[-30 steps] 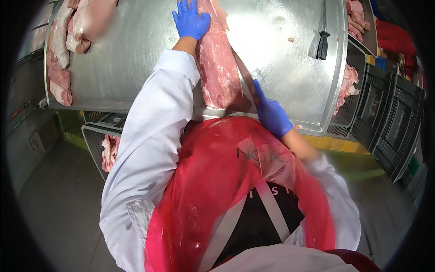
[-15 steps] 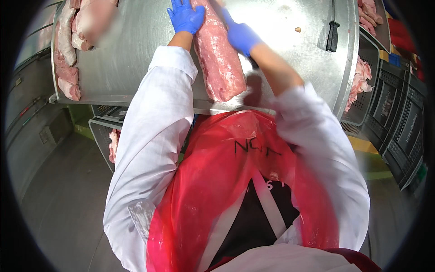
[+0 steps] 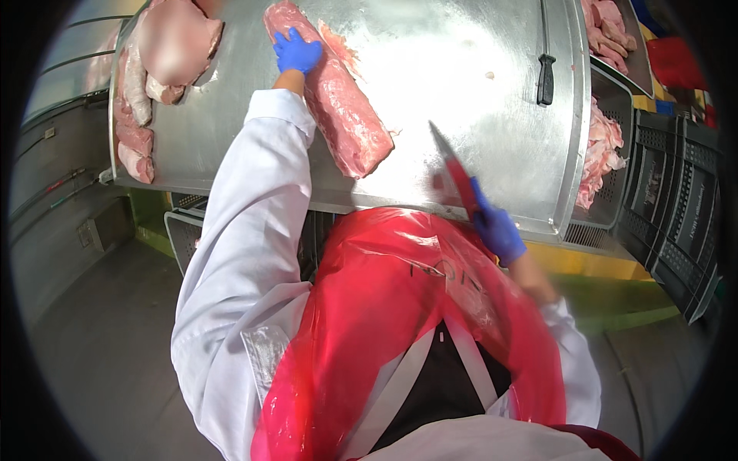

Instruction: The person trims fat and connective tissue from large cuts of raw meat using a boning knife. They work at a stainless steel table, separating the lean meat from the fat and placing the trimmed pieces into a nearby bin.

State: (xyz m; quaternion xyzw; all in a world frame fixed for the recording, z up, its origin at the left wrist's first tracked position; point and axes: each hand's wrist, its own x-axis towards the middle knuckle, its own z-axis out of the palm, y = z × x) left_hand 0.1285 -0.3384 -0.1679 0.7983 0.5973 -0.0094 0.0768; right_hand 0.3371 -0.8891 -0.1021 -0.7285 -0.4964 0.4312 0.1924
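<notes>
My left hand (image 3: pixel 297 52), in a blue glove, lies with fingers spread on the upper end of a long pink piece of boneless meat (image 3: pixel 347 119) on the steel table (image 3: pixel 231 146). A thin pale flap of trimmings (image 3: pixel 340 48) shows along the meat’s upper right side. My right hand (image 3: pixel 498 230), also gloved in blue, grips a knife (image 3: pixel 453 165), its blade pointing up and left, a little right of the meat’s lower end. The knife is slightly blurred.
More meat pieces (image 3: pixel 137 150) lie along the table’s left side. A black-handled steel rod (image 3: pixel 545 77) lies at the right. Beyond that are a tray of meat (image 3: pixel 607 34), a bin of trimmings (image 3: pixel 598 154) and dark stacked crates (image 3: pixel 661 200). A small scrap (image 3: pixel 489 75) sits on the steel.
My right hand went up beside the meat, then came back down and right with the knife. The meat now lies more diagonally, with pale trimming showing at its upper right.
</notes>
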